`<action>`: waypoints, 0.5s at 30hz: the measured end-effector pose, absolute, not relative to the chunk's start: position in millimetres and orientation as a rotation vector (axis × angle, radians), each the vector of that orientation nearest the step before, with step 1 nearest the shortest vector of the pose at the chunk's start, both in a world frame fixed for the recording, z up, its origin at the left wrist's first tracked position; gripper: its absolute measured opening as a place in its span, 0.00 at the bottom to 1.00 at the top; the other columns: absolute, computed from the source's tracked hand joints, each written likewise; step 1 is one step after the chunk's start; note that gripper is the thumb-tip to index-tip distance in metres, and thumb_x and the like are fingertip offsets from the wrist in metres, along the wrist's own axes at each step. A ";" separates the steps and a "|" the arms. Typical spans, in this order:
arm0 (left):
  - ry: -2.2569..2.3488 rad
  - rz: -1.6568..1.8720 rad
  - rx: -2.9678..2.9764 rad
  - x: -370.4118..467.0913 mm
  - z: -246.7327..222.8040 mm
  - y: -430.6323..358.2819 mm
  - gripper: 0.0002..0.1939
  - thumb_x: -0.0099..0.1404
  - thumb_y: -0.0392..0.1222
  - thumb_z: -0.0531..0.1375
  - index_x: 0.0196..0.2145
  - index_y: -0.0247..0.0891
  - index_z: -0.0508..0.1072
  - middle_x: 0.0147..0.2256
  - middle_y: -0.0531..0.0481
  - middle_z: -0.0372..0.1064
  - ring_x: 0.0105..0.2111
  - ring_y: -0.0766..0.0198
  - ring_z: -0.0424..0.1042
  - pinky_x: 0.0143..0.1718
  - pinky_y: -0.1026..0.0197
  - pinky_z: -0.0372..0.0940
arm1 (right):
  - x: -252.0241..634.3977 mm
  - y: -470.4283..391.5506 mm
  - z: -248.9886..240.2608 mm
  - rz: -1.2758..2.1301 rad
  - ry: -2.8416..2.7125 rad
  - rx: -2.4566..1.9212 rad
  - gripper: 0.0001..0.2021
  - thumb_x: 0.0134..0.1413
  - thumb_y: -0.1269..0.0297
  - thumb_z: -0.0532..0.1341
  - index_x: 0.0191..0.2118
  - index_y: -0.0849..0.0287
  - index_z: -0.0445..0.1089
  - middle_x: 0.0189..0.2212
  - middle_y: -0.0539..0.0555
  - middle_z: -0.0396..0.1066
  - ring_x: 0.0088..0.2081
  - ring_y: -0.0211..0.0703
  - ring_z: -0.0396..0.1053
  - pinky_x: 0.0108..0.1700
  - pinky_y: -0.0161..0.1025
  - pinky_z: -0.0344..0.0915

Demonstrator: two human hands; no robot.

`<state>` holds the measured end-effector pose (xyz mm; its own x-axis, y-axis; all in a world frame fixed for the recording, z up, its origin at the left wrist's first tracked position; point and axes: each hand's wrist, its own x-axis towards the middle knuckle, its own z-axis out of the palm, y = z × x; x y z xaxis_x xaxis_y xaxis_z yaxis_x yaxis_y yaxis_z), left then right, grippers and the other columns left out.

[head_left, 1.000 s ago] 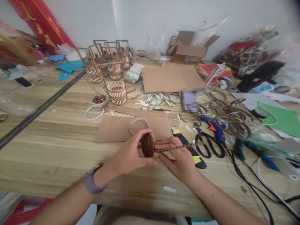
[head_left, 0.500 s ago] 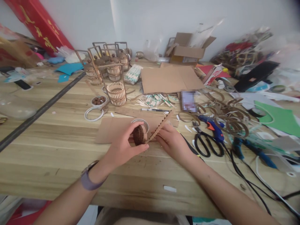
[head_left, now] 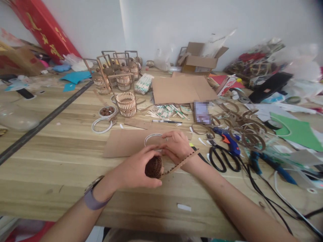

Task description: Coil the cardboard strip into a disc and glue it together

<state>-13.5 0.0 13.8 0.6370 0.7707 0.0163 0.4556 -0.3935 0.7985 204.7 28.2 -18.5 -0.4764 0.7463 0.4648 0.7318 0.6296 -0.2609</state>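
A dark brown coil [head_left: 153,167] of ridged cardboard strip sits in my left hand [head_left: 137,168], thumb below it and fingers curved over its far side. From the coil's near right side the loose strip [head_left: 180,164] runs up to the right, across my right wrist. My right hand [head_left: 176,145] is closed just beyond the coil, its bent fingers meeting my left fingertips; what they grip is hidden. Behind the hands, a white tape ring [head_left: 151,137] lies partly covered on a flat cardboard piece [head_left: 121,143].
Scissors [head_left: 223,158] and a blue glue gun [head_left: 230,143] with cables lie to the right, near curled cardboard strips [head_left: 242,129]. Small slatted baskets [head_left: 125,104] stand at the back left. A bowl of brown balls [head_left: 107,111] and a pen [head_left: 164,121] lie ahead.
The coil and my left hand have come lower, nearer to me. My right hand has let go of the loose strip and moved to the coil's far side; the strip now crosses my wrist.
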 end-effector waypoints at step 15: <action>0.870 0.227 2.028 -5.3 23.4 -6.1 0.43 0.42 0.47 0.75 0.57 0.40 0.70 0.64 0.38 0.60 0.60 0.42 0.65 0.63 0.46 0.58 | 239.3 12.4 -8.2 0.524 -1.976 -1.182 0.23 0.59 0.71 0.56 0.60 0.50 0.61 0.45 0.54 0.76 0.49 0.51 0.71 0.53 0.52 0.66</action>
<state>-5.3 -6.1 23.4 0.7367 0.6564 -0.1626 0.4929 -0.3566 0.7936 239.3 12.4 -8.2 -0.2824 0.8728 0.3982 0.5609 0.4869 -0.6696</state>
